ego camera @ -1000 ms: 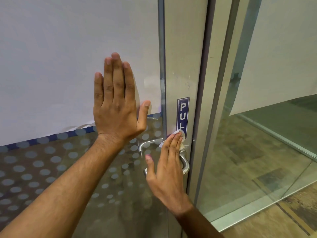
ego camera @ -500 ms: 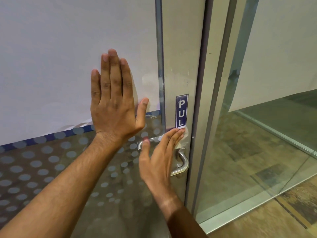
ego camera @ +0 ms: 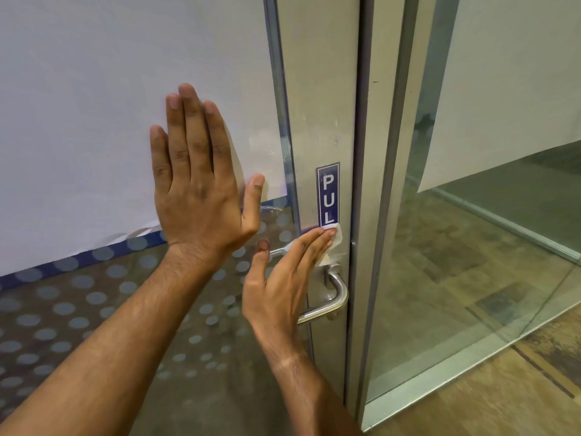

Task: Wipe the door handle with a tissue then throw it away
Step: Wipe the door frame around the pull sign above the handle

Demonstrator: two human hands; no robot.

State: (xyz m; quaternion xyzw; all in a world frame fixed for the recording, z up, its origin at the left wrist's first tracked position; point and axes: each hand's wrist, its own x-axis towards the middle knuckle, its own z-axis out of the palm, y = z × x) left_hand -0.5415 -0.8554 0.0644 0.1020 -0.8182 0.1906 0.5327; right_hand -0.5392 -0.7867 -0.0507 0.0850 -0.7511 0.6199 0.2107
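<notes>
- Head view, and it's the only one: the right hand [ego camera: 279, 278] has its fingers laid out flat, pressing a small white tissue [ego camera: 333, 245] against the door frame just above the door handle [ego camera: 338, 294], right under the blue PULL sticker [ego camera: 327, 193]. It's pinned, not gripped.
- Since it's only held by flat finger pressure, I'd guess the tissue could slide out or drop to the floor the moment the pressure eases.
- The tissue sits on the plate above the lever, so the handle's curved bar could easily get missed.
- The left hand [ego camera: 201, 180] is spread open and empty, palm flat on the white-papered glass door [ego camera: 94, 105]. Lean too hard and the door might swing, pulling the handle away mid-wipe.
- No bin visible anywhere, so the throwing-away part looks like a hunt.
</notes>
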